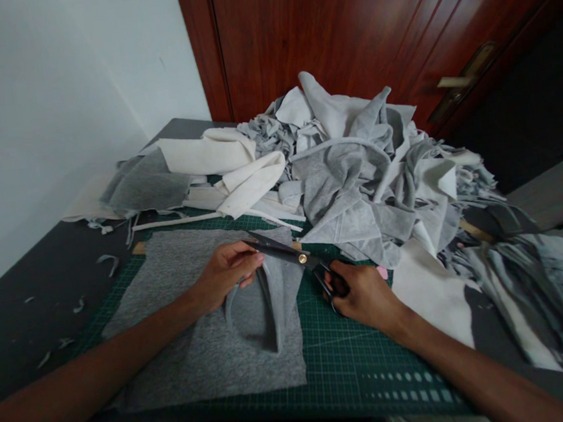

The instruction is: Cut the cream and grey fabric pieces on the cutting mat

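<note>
My left hand (pixel 230 270) pinches a folded edge of a light grey piece of fabric (pixel 284 291), lifting it a little. Beneath it a darker grey fabric sheet (pixel 184 342) lies flat on the green cutting mat (pixel 336 346). In my right hand (pixel 363 293) is a pair of black scissors (pixel 302 258), my fingers through the handles. Their blades point left, slightly parted, right by my left fingertips at the top of the fabric. Whether the blades touch the cloth I cannot tell.
A large heap of grey and white fabric scraps (pixel 348 170) covers the back of the table. Cream folded pieces (pixel 210 153) lie at the back left. Striped cloth strips (pixel 537 298) hang at the right. Small offcuts (pixel 79 305) dot the dark tabletop (pixel 15 313). Behind stands a brown door (pixel 318 32).
</note>
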Tool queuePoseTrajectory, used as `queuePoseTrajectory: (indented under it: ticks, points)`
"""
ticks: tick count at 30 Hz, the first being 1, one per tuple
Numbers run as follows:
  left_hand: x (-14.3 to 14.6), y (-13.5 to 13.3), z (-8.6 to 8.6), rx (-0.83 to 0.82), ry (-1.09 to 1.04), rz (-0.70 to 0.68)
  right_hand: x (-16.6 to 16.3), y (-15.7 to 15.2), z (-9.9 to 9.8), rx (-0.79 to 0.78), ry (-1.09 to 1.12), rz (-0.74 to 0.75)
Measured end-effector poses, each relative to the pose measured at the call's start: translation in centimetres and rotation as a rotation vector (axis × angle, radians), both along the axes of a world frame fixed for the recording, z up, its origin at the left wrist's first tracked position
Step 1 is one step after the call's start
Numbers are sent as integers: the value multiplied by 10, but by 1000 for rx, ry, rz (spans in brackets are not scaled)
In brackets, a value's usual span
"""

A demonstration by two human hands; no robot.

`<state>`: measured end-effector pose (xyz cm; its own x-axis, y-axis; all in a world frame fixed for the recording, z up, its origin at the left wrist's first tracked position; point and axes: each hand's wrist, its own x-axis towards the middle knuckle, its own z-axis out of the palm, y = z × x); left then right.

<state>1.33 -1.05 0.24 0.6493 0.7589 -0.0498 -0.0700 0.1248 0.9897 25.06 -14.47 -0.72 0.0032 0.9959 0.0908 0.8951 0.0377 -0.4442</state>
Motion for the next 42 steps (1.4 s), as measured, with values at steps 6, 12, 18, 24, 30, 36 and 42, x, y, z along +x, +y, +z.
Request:
queuePoseTrajectory:
  ticks: [6, 12, 18, 24, 30, 36, 42]
  points:
    - [-2, 1, -2, -2, 8, 12, 0, 0, -2, 29, 50, -31]
    - [-4, 3, -3, 36, -37, 21, 10, 6, -11, 146, 220, -117]
    - [-4, 3, -3, 52, -70, 66, 11, 6, -11, 150, 244, -51]
    - [-4, 5, -3, 123, -43, 107, 11, 5, -10, 131, 223, 51]
    - [-6, 7, -1, 174, -33, 101, 15, 6, -8, 99, 177, 129]
    - [-7, 6, 1, 171, -30, 132, 17, 8, -7, 85, 157, 97]
    - [-5, 6, 5, 183, 16, 210, 22, 10, -10, 107, 156, 47]
